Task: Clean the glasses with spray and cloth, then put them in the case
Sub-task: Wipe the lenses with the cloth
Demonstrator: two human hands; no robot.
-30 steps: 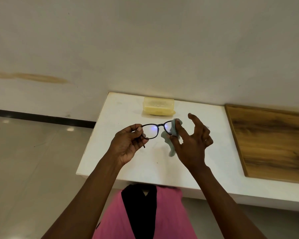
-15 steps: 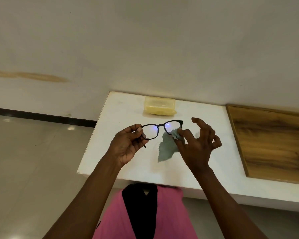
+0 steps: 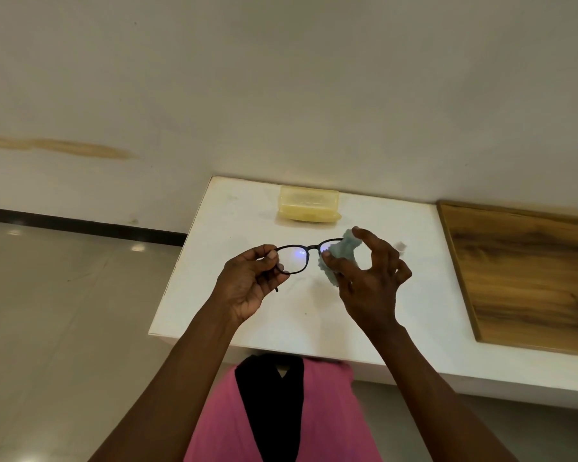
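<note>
Above the near half of the worktop [image 3: 234, 315], both hands are raised and busy with the glasses [image 3: 306, 258]. One end of the dark frame is pinched in the left hand [image 3: 251, 281], thumb and fingers closed round the hinge, with a temple tip poking out below the palm. At the other end the right hand [image 3: 367, 278] presses a pale green cloth [image 3: 339, 253] over the lens, thumb on the near side and forefinger over the top, the other fingers spread loose. That lens is mostly hidden by the cloth; the lens nearer the left hand is bare and shows a bluish glint.

Judging by this, the wiping step is under way on one lens. Whether spray has gone on, I cannot tell; a small pale object [image 3: 399, 245] beside the right hand is too blurred to name. Still left, it seems, are the other lens, folding the temples and the stowing. The yellowish translucent case [image 3: 309, 205] sits closed at the far edge of the worktop, against the wall and well apart from the hands, so it would need opening first.

Apart from that, the white worktop is glossy and otherwise bare. A wood-grain panel [image 3: 528, 275] adjoins it on the right. Behind rises a plain off-white wall [image 3: 281, 95] with a brownish streak [image 3: 64, 149] at the left. To the left lies a shiny grey tiled floor [image 3: 64, 311] with a dark skirting strip [image 3: 80, 225]. A pink and black garment [image 3: 281, 411] shows below.
</note>
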